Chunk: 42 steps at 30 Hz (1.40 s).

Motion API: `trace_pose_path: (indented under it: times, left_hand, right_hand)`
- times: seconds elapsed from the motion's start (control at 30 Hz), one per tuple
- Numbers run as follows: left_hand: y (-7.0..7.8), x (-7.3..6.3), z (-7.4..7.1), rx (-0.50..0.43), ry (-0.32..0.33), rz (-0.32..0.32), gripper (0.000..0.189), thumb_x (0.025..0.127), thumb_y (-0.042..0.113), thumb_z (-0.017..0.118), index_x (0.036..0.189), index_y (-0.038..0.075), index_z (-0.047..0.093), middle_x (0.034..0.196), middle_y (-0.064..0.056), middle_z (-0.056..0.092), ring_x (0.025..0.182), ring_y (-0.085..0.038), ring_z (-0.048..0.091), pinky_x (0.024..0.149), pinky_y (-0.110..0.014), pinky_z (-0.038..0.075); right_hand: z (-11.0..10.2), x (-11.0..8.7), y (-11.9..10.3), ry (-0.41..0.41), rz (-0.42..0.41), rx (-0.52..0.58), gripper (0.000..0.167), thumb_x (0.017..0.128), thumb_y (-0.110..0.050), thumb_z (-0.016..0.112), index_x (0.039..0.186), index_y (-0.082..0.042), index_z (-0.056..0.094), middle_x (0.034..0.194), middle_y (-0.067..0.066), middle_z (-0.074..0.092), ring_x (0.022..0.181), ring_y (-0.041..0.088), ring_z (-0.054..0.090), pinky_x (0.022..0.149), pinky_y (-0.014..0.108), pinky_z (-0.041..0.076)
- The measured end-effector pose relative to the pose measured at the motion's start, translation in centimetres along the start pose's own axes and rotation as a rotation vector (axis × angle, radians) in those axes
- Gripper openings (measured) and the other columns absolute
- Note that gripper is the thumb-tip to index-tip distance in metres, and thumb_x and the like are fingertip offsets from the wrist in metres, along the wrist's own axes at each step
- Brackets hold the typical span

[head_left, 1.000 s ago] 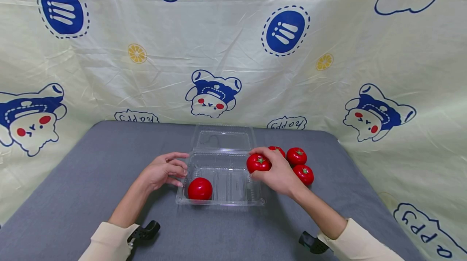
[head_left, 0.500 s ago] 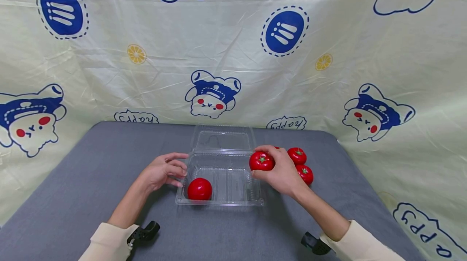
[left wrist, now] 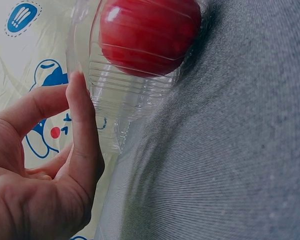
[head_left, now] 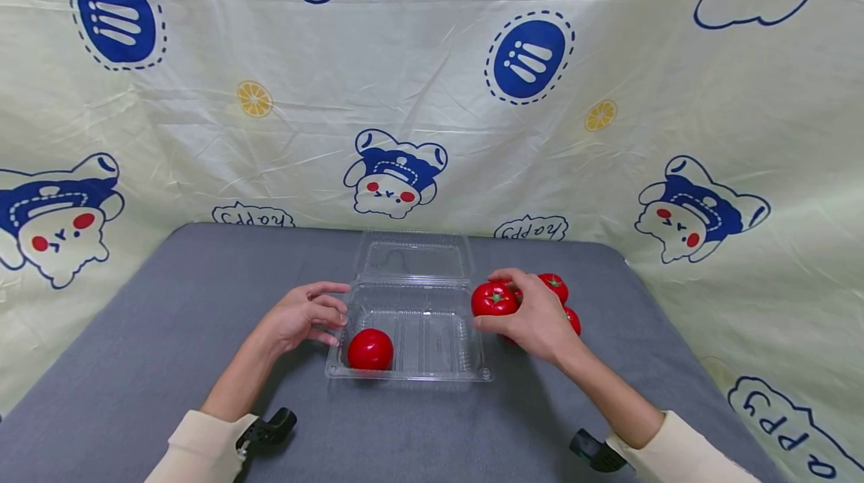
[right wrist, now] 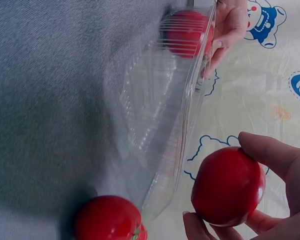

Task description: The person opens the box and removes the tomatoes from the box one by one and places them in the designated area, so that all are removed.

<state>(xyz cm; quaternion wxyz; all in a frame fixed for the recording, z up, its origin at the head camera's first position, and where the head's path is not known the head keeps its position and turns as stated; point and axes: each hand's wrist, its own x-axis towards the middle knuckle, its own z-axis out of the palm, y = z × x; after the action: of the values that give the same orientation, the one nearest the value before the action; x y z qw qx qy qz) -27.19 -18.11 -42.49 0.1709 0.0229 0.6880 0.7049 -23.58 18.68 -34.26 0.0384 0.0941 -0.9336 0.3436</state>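
Observation:
A clear plastic clamshell box (head_left: 432, 376) lies on the table with its lid folded back. One red tomato (head_left: 370, 349) sits in its front left corner. My left hand (head_left: 305, 318) is at the box's left side, fingers loosely bent and fingertips touching the rim, as the left wrist view shows. My right hand (head_left: 536, 318) holds another tomato (head_left: 494, 299) between thumb and fingers, just past the box's right edge. In the right wrist view this held tomato (right wrist: 227, 187) is raised off the table. Behind my right hand are more tomatoes (head_left: 555, 286), partly hidden.
A grey cloth covers the table (head_left: 202, 295). At the back hangs a pale printed curtain (head_left: 432, 78). The see-through lid (head_left: 413, 254) extends toward that curtain. In the right wrist view a tomato (right wrist: 109, 219) rests on the cloth near the box.
My right hand has shifted to the right with the tomato, from over the box's right edge toward the other tomatoes. My left hand and the box stay in place.

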Motion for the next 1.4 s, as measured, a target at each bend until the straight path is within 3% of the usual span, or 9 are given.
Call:
trace_pose_path:
  times: [0.47,1.1,1.4]
  left_hand:
    - [0.4,-0.1,0.1,0.004,-0.026,0.014,0.059,0.092,0.004,0.065,0.147,-0.001,0.044,0.096,-0.006,0.070,0.077,-0.017,0.068,0.066,-0.035,0.064]
    - [0.6,-0.4,-0.3,-0.035,-0.048,0.018,0.060,0.092,0.002,0.065,0.148,-0.003,0.043,0.094,-0.004,0.070,0.075,-0.015,0.069,0.065,-0.035,0.064]
    - [0.6,-0.5,-0.5,-0.048,-0.060,0.010,0.061,0.092,0.001,0.065,0.148,-0.003,0.042,0.094,-0.005,0.071,0.075,-0.015,0.070,0.065,-0.036,0.064]
  right_hand:
    - [-1.4,-0.6,2.2,-0.045,0.020,-0.091,0.069,0.072,-0.031,0.088,0.132,-0.011,0.061,0.125,0.018,0.064,0.115,0.040,0.057,0.076,0.044,0.063]
    - [-3.2,-1.0,3.8,-0.292,0.048,-0.119,0.070,0.059,-0.023,0.095,0.120,-0.012,0.064,0.111,0.013,0.064,0.103,0.031,0.058,0.069,0.039,0.062]
    - [-3.1,-1.3,4.9,-0.329,0.049,-0.154,0.064,0.059,-0.022,0.096,0.116,-0.014,0.067,0.106,0.011,0.064,0.100,0.029,0.058,0.069,0.039,0.060]
